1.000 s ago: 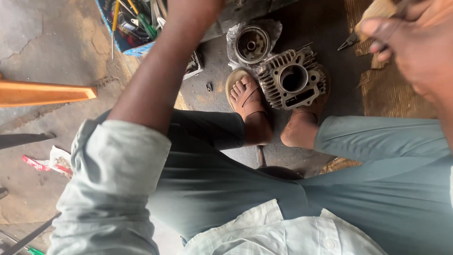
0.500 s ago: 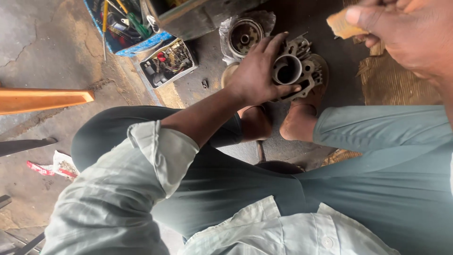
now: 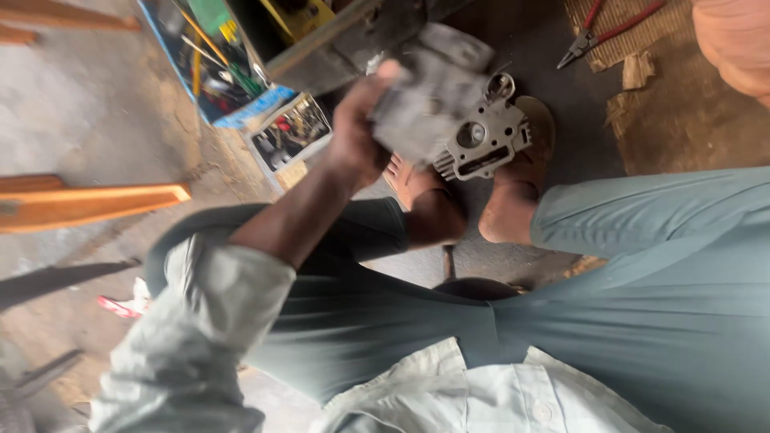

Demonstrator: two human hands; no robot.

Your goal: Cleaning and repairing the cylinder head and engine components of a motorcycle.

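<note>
My left hand [image 3: 357,132] grips a grey metal engine cylinder [image 3: 425,92] and holds it lifted above the floor, blurred by motion. Just below it, a finned grey cylinder head [image 3: 485,144] lies on the dark floor between my two bare feet, which rest on sandals. Only part of my right hand [image 3: 734,44] shows at the top right corner, blurred. Whether it holds anything cannot be made out.
A blue toolbox [image 3: 216,68] full of tools stands at the upper left, with a small open box of parts [image 3: 289,132] beside it. Red-handled pliers [image 3: 609,28] lie on a woven mat [image 3: 682,104] at the upper right. An orange wooden plank [image 3: 88,204] lies at the left.
My left hand reached down to the engine parts, took hold of the cylinder and lifted it off the floor. My right hand moved up and out to the top right corner.
</note>
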